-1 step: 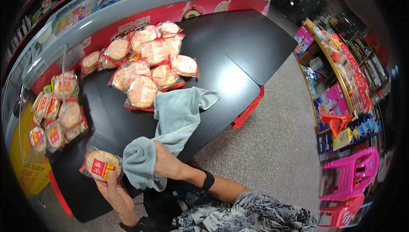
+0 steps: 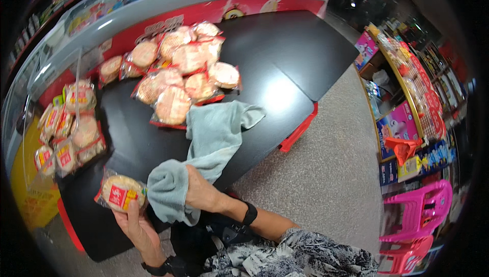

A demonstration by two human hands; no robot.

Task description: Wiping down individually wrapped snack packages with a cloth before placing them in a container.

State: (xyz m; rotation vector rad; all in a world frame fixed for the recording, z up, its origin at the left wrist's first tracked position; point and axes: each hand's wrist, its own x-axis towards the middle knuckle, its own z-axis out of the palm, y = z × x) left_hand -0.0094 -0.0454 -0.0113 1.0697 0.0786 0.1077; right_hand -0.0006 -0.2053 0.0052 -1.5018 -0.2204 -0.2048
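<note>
At the near left of the black table (image 2: 300, 48), my left hand (image 2: 138, 232) grips a clear-and-red packet of round, flat crackers (image 2: 122, 193), thumb on its front. My right hand (image 2: 204, 191) is closed on a grey-green cloth (image 2: 167, 188). One bunched part of the cloth covers its fingertips and hangs beside the packet's right edge. The cloth's other end (image 2: 216, 129) trails across the table. Beyond it lies a heap of similar cracker packets (image 2: 189, 59). More packets (image 2: 84, 132) are gathered at the table's left end, partly behind a clear plastic panel.
A glass-topped freezer with a red front (image 2: 214, 12) runs along the table's far side. A red stool (image 2: 300, 127) shows under the right edge. Across the speckled floor (image 2: 305, 185) stand a snack display (image 2: 400, 119) and stacked pink plastic chairs (image 2: 423, 211).
The view has shifted very slightly. My hands keep hold of the packet and the cloth in nearly the same places.
</note>
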